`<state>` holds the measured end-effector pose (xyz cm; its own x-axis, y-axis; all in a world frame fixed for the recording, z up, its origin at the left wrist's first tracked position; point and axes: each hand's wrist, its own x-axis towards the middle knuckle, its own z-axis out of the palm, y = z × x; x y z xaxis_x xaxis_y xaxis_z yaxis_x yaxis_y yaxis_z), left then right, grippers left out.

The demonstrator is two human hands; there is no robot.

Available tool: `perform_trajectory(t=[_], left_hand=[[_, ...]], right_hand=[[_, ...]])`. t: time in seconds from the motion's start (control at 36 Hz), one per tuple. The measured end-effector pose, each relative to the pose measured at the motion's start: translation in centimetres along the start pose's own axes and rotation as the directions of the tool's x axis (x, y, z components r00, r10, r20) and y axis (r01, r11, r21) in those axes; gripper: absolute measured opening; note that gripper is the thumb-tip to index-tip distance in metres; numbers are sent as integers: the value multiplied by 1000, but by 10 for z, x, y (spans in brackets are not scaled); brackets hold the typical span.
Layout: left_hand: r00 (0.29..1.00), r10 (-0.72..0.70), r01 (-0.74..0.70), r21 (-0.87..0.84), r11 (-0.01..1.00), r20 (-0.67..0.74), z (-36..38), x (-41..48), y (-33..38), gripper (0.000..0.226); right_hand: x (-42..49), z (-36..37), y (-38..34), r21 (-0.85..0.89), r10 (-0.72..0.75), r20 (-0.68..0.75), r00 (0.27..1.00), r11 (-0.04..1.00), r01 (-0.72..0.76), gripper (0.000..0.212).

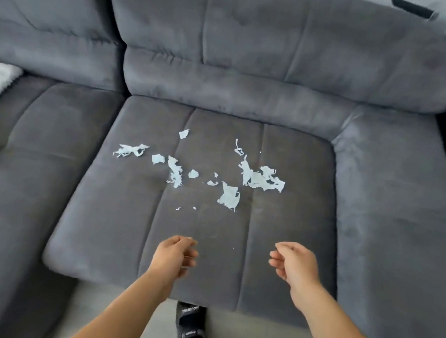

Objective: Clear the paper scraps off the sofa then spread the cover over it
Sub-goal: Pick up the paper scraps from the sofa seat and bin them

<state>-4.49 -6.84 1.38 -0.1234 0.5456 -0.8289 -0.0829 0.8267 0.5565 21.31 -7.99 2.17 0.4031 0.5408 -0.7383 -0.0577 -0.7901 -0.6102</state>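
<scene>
Our left hand and right hand hover empty, fingers loosely curled, nearer us than the paper scraps mid seat cushion. We risk tearing the flimsy pieces or missing the specks.

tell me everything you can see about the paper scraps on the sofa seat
The paper scraps are pale blue-white, thin, torn and ragged, like shredded tissue. They lie flat and scattered across the middle of the grey sofa seat cushion, from a wispy piece at the left to the biggest clump at the right, with tiny flecks nearer the front. Neither hand touches them.
</scene>
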Motion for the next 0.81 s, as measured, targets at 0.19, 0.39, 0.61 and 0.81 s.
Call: perform_trajectory(t=[0.19, 0.39, 0.61, 0.81], left_hand=[[985, -136, 141, -42, 989, 101, 57, 58, 9, 14], [954, -265, 287, -168, 943, 138, 75, 93, 17, 13], [918, -300, 360, -232, 903, 260, 83, 109, 24, 20], [924, -293, 359, -291, 887, 247, 98, 124, 14, 23]], right_hand=[[61, -15, -16, -77, 31, -50, 998, 996, -35, 10], [129, 2, -34, -105, 28, -165, 986, 993, -46, 10], [196, 13, -69, -323, -111, -235, 966, 946, 30, 17], [248, 37, -76, -441, -173, -115, 978, 891, 106, 19]])
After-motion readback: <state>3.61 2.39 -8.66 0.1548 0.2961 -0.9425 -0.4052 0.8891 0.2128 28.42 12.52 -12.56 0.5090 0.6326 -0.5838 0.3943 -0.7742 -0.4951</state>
